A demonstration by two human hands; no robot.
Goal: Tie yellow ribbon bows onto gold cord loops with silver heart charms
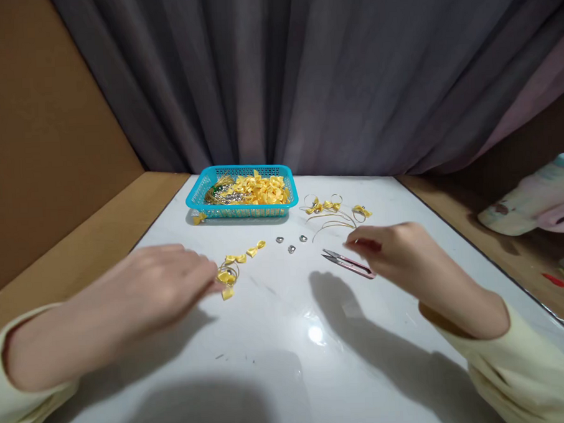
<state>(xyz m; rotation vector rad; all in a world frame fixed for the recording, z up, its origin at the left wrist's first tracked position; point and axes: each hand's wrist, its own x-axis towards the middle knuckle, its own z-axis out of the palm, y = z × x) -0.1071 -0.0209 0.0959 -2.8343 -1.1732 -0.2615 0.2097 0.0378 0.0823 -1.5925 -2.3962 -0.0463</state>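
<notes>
My left hand is closed, its fingertips at a yellow ribbon bow with a looped gold cord around it. Its thumb is mostly hidden. Close by lie two loose yellow bows, one nearer the hand and another farther right. With fingers pinched, my right hand is at the right ends of some thin gold cords. Just below that hand are pink-handled thread snips, blades pointing left. Small silver heart-shaped beads lie between the hands.
A blue plastic basket at the back holds yellow bows, gold cord and silver beads. One bow lies by its left corner. Bows with cord loops lie right of the basket. A grey curtain hangs behind the white table.
</notes>
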